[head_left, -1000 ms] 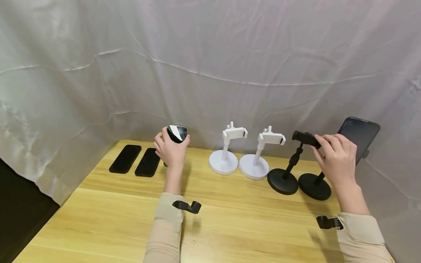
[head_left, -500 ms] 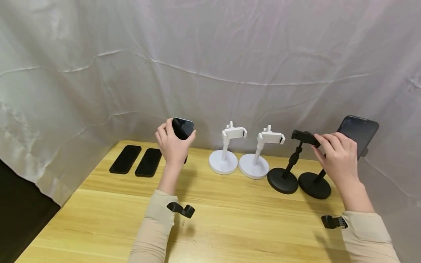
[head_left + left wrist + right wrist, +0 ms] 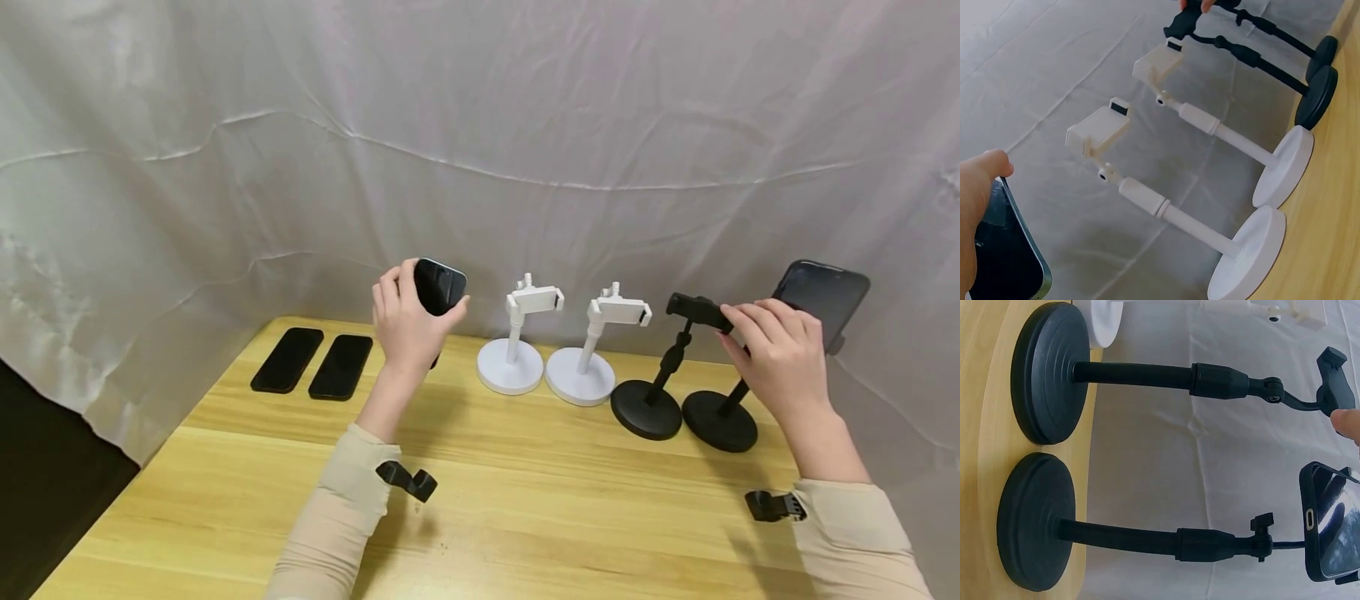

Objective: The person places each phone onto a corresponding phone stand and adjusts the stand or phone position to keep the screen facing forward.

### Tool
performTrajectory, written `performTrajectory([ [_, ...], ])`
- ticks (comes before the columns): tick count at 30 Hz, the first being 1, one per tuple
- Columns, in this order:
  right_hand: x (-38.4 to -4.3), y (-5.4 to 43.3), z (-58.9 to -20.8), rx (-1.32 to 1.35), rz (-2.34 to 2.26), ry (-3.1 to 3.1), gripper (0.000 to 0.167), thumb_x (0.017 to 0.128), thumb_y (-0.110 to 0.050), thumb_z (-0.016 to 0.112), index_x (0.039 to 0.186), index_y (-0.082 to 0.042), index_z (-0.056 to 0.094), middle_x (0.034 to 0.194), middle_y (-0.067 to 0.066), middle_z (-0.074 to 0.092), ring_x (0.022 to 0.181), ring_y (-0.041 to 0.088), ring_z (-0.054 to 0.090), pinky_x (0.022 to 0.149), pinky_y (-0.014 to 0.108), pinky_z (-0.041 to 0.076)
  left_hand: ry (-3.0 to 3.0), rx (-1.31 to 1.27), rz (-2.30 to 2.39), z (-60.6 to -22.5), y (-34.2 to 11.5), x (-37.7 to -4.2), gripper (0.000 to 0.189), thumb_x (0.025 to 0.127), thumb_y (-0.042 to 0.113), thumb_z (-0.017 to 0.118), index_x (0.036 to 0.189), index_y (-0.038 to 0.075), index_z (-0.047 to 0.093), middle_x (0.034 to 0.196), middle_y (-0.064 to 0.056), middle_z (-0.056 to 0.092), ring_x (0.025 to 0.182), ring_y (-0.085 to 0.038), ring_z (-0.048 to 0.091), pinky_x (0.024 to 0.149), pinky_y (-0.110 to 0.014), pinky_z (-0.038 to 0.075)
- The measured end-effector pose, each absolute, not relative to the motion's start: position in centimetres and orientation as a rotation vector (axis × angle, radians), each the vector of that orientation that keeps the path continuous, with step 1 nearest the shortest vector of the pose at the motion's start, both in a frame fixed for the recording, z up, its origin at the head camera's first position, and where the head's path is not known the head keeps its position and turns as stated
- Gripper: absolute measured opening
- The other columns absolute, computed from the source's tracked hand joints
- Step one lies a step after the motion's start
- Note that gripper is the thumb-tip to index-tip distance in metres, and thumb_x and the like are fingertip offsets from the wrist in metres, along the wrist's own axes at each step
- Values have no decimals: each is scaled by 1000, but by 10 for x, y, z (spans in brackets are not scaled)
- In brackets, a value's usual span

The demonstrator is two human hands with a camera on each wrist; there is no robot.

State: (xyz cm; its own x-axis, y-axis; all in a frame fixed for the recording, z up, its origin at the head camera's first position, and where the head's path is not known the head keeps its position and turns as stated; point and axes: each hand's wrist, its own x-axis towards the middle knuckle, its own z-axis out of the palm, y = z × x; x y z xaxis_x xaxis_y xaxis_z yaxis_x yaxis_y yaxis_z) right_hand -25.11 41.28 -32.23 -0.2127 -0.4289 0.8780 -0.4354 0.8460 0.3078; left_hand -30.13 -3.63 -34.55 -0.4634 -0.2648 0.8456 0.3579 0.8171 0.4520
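Raised above the table's back left, my left hand point(image 3: 408, 321) grips a black smartphone point(image 3: 440, 286) by its sides; the left wrist view shows the phone's point(image 3: 1013, 250) lower corner beside the thumb. My right hand point(image 3: 783, 354) pinches the right end of the clamp point(image 3: 696, 309) on a black phone stand point(image 3: 647, 408), and that clamp holds no phone. Just right of it, another black phone stand point(image 3: 720, 421) carries a smartphone point(image 3: 823, 296), partly hidden behind the hand. In the right wrist view a fingertip touches the bare clamp point(image 3: 1335, 387).
Two white phone stands point(image 3: 510, 367) point(image 3: 580, 377) with bare clamps stand left of the black ones. On the table's left lie two black smartphones point(image 3: 288, 359) point(image 3: 341, 367), screens up. A grey curtain point(image 3: 480, 125) hangs behind the wooden table point(image 3: 525, 500).
My left hand has carried the smartphone rightward and slightly up, away from the two lying phones. My right hand keeps its pinch on the black clamp, and the stands look unmoved.
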Motion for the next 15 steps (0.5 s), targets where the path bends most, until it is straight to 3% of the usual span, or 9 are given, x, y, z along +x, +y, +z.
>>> performTrajectory([
  [6, -250, 413, -322, 654, -4, -1848, 32, 97, -27, 58, 107, 0, 71, 96, 19, 70, 100, 43, 58, 81, 56, 38, -1922, -122, -684, -339, -29, -299, 78, 64, 52, 80, 122, 7, 54, 111, -14, 57, 94, -33, 52, 80, -43, 49],
  [15, -249, 414, -322, 650, -2, -1861, 27, 92, -20, 64, 108, 0, 71, 96, 20, 70, 100, 43, 58, 82, 57, 37, -1909, -159, -634, -334, -12, -298, 77, 61, 50, 79, 121, 9, 53, 109, -13, 56, 92, -30, 53, 69, -42, 49],
])
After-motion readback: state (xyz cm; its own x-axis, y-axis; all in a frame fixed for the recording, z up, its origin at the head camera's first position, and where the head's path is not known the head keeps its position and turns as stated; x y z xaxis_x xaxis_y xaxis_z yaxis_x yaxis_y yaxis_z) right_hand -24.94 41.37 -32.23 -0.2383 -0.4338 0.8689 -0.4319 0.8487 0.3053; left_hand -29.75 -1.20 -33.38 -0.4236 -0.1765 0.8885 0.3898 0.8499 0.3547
